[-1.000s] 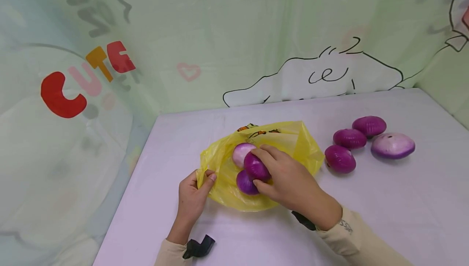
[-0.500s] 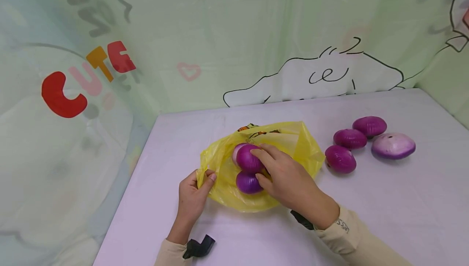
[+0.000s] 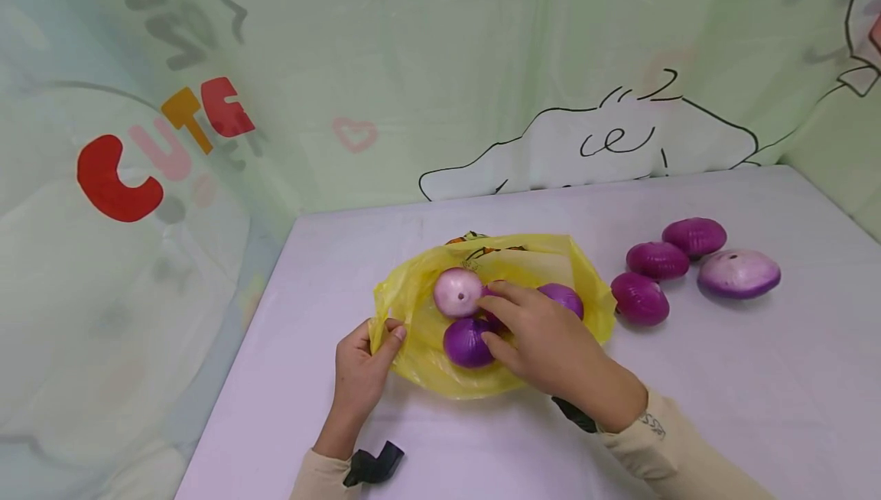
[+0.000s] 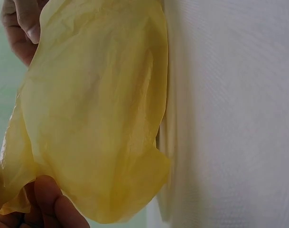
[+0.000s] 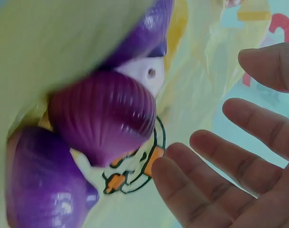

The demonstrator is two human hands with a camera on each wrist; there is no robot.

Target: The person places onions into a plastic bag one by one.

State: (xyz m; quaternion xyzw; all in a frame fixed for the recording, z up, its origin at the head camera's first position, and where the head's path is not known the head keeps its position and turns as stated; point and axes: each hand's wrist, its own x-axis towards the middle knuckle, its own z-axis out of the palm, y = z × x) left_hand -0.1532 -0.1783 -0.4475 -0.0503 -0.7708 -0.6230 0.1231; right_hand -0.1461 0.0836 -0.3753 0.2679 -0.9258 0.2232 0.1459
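Onions [image 3: 466,343]: four visible in bag [image 3: 423,366] beside right hand [image 3: 547,336], fingers spread; four unbagged, right of these fingers, on counter [image 3: 323,274]. Left hand [image 3: 365,366]: fingers pinch bag edge.

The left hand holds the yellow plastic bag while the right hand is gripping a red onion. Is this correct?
Not quite: the right hand grips nothing. The right wrist view shows its fingers extended, apart from the red onions. The rest is right.
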